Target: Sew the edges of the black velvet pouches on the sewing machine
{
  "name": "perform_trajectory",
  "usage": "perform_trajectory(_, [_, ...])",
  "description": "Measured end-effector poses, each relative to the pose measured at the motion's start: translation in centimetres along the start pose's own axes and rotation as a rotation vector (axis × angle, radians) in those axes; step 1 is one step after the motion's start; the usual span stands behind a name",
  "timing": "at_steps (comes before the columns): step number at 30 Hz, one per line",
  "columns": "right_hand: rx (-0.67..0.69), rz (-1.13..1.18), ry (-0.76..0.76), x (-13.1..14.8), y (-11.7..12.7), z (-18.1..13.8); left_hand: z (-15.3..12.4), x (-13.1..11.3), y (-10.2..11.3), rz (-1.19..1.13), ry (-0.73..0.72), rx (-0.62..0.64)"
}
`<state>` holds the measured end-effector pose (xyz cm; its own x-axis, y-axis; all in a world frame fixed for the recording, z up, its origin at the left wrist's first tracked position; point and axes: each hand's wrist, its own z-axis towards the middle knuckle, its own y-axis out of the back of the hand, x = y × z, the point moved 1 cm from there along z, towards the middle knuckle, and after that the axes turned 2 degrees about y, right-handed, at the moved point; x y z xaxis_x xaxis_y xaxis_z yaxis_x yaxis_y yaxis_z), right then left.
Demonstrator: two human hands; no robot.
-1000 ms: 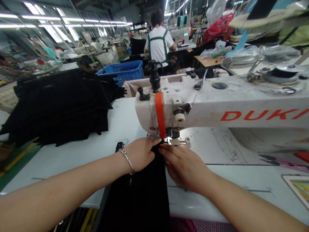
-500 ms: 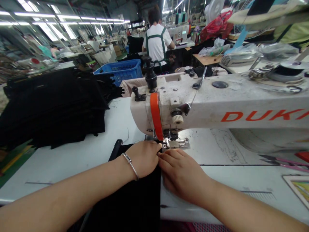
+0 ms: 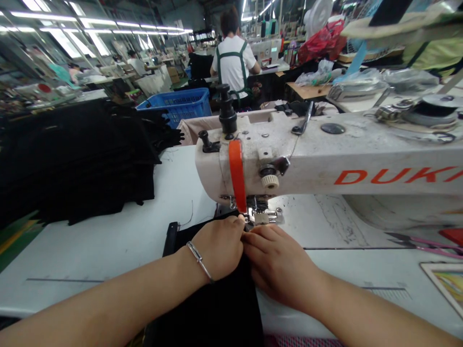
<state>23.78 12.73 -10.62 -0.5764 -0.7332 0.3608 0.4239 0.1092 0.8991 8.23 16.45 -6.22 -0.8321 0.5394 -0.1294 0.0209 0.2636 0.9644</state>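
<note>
A piece of black fabric (image 3: 220,308) runs from the front table edge up to the presser foot (image 3: 250,216) of a white sewing machine (image 3: 311,159). My left hand (image 3: 220,243), with a silver bangle at the wrist, is closed on the fabric's edge just left of the foot. Close against it, my right hand (image 3: 277,255) pinches the same edge just in front of the foot, fingers curled. The fingertips of both hands nearly meet, and the cloth between them is mostly hidden. A dark strip (image 3: 171,236) lies along the fabric's left side.
A tall stack of black cut pieces (image 3: 79,159) covers the table's left side. Pink-handled scissors (image 3: 423,243) and a framed picture (image 3: 444,284) lie at right. Behind the machine are a blue crate (image 3: 181,103) and a seated person (image 3: 233,62) facing away.
Both hands have shifted slightly right and down in view, staying closed on the fabric. The fabric's lower part has swung right. The camera view has moved a little.
</note>
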Motion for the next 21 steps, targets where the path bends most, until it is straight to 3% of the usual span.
perform_trajectory(12, [-0.012, 0.019, 0.082, 0.0, 0.2, -0.3, -0.8, 0.7, 0.4, -0.276, -0.017, -0.053])
perform_trajectory(21, [-0.013, 0.021, 0.048, 0.1, 0.5, 0.1, 0.1, 1.3, 0.3, -0.253, -0.029, -0.085])
